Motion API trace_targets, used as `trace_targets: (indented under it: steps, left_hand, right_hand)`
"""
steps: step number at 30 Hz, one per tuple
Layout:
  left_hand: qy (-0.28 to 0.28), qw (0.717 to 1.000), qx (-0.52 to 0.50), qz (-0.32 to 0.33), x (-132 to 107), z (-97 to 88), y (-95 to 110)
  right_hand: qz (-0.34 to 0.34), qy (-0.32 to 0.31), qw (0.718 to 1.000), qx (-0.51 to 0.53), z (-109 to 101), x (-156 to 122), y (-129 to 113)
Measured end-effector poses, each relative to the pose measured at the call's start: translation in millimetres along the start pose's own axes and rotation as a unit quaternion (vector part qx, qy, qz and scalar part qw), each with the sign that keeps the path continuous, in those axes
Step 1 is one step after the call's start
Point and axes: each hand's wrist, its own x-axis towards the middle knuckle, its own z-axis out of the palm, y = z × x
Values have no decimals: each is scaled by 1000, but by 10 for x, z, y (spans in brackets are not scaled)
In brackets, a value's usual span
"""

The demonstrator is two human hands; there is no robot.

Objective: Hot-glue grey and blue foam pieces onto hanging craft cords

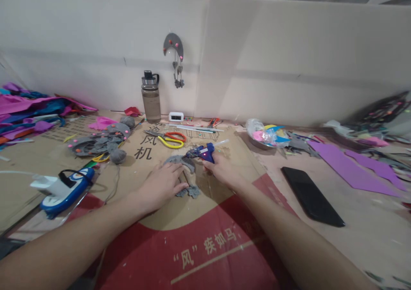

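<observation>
The right hand [221, 168] grips a glue gun [207, 153]; at its eight o'clock the left hand [162, 185], thumb spread, touches grey felt [189, 163].

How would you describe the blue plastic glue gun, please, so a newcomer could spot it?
Find the brown-and-red cardboard sheet. Over its brown part, right of the orange-and-yellow-handled metal scissors, the bare right hand grips the blue plastic glue gun. Unlike the scissors, it has a translucent stick jutting from its back.
</observation>
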Motion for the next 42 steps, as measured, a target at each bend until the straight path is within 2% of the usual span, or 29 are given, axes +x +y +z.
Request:
trace_targets:
  steps: [7, 14, 20, 26, 33, 37, 42]
  left_hand:
    - [-2, 1000, 17, 6, -3, 14, -14]
    - [-4, 1000, 26, 6, 3, 4, -7]
    - [2, 1000, 14, 6, -3, 15, -18]
    - [1, 1000, 9, 4, -5, 6, -1]
    - [-11, 1000, 12, 3, 6, 7, -7]
    - [-8, 1000, 4, 0, 11, 33, -24]
    - [6, 1000, -4, 6, 4, 48, -34]
  right_hand:
    - [1, -26, 1000, -10, -55, -48, -62]
    - [-3, -5, 1000, 11, -21, -8, 5]
    - [2, -38, 999, 19, -63, -51, -70]
    - [-2, -5, 1000, -19, -35, -29, -45]
    - [4, -15, 1000, -11, -36, -51, -76]
    - [-10, 5, 1000, -6, -6, -18, -23]
    - [-32, -7, 999, 8, 24, -2, 6]
